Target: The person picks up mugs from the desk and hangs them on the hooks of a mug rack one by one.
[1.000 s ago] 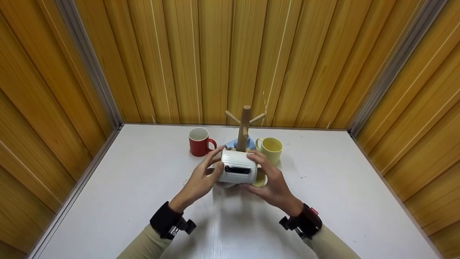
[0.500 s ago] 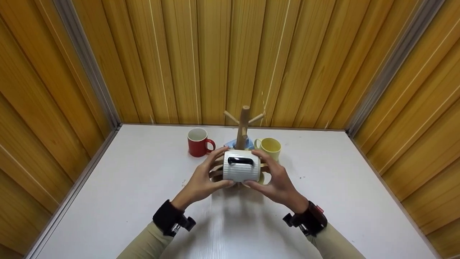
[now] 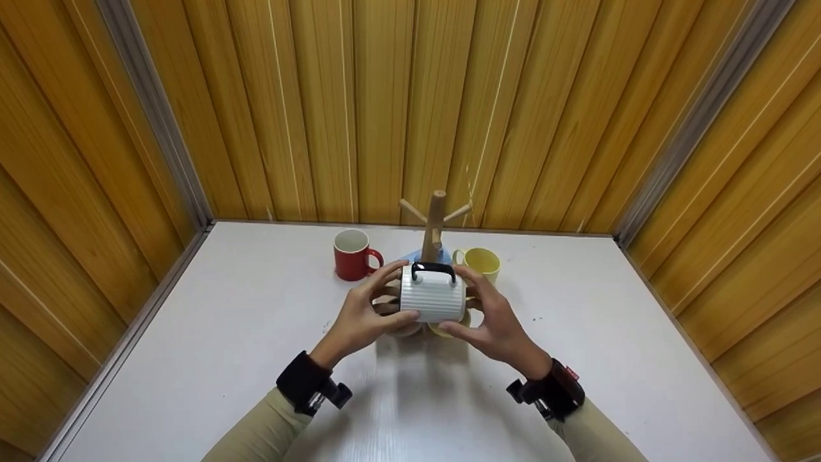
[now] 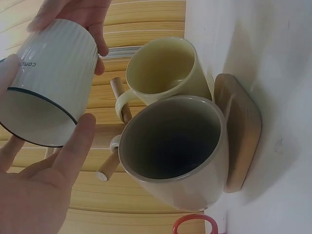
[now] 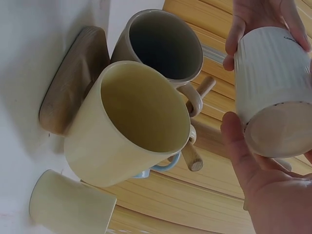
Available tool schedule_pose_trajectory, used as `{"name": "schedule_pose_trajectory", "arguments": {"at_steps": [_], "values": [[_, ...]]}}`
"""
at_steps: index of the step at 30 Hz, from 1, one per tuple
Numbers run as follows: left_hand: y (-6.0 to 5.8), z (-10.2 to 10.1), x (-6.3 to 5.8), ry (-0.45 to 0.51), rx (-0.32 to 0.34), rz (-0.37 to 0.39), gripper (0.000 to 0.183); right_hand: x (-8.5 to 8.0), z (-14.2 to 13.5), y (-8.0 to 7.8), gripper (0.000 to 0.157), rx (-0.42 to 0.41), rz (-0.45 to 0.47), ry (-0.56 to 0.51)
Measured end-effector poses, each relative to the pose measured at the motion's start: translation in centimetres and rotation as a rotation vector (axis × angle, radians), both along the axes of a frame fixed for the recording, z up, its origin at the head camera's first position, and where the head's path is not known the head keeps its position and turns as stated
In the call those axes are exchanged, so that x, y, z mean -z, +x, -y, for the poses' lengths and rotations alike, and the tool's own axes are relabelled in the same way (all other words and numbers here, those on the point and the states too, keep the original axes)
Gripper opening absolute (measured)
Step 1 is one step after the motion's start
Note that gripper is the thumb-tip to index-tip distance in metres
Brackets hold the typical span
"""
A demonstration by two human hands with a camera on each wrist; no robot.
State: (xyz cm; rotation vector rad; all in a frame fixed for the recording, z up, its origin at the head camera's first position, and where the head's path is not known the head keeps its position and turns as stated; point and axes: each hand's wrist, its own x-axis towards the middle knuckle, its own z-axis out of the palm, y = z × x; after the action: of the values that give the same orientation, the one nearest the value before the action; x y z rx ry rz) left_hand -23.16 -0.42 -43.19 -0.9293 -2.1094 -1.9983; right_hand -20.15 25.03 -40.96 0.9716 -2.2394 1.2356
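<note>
Both hands hold a white ribbed mug [image 3: 433,301] on its side, its black handle [image 3: 433,267] at the top. My left hand [image 3: 362,317] grips it at the mouth end, where the left wrist view shows a dark rim. My right hand [image 3: 492,317] grips the base end, thumb low and fingers behind. Beyond the mug stands a wooden mug tree [image 3: 436,221] with bare upper pegs. From its lower pegs hang a grey mug [image 4: 170,141] and a pale yellow mug [image 5: 141,112], mostly hidden by the white mug in the head view.
A red mug [image 3: 351,258] stands on the white table [image 3: 244,333] left of the tree. To its right is another yellow mug [image 3: 482,262]. Something light blue [image 3: 442,255] shows behind the post. Wood-patterned walls [image 3: 385,115] close in the back and sides.
The white mug has turned about its long axis, so its black handle has moved from facing the head camera up to the top. My left thumb has shifted lower along the mug.
</note>
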Motion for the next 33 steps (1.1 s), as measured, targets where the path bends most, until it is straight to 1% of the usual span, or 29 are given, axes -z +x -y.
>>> {"name": "schedule_pose_trajectory", "arguments": {"at_steps": [4, 9, 16, 21, 25, 33], "values": [[-0.3, -0.2, -0.1, -0.013, -0.018, -0.006, 0.078, 1.8, -0.9, -1.3, 0.093, 0.045, -0.003, 0.034], [-0.6, -0.5, -0.4, -0.007, -0.024, -0.011, 0.075, 1.8, -1.0, -1.4, 0.093, 0.097, -0.03, 0.052], [-0.7, -0.8, -0.5, -0.052, -0.082, -0.034, 0.07, 2.0, -1.0, -1.5, 0.089, 0.137, -0.053, 0.046], [-1.0, -1.2, -0.6, -0.031, -0.102, -0.038, 0.069, 1.9, -1.0, -1.6, 0.087, 0.174, -0.066, 0.049], [-1.2, -1.5, -0.6, -0.022, -0.118, -0.037, 0.069, 1.9, -1.0, -1.6, 0.087, 0.192, -0.07, 0.048], [-1.2, -1.6, -1.0, -0.077, -0.173, -0.069, 0.064, 1.8, -1.0, -1.6, 0.087, 0.208, -0.056, 0.042]]}}
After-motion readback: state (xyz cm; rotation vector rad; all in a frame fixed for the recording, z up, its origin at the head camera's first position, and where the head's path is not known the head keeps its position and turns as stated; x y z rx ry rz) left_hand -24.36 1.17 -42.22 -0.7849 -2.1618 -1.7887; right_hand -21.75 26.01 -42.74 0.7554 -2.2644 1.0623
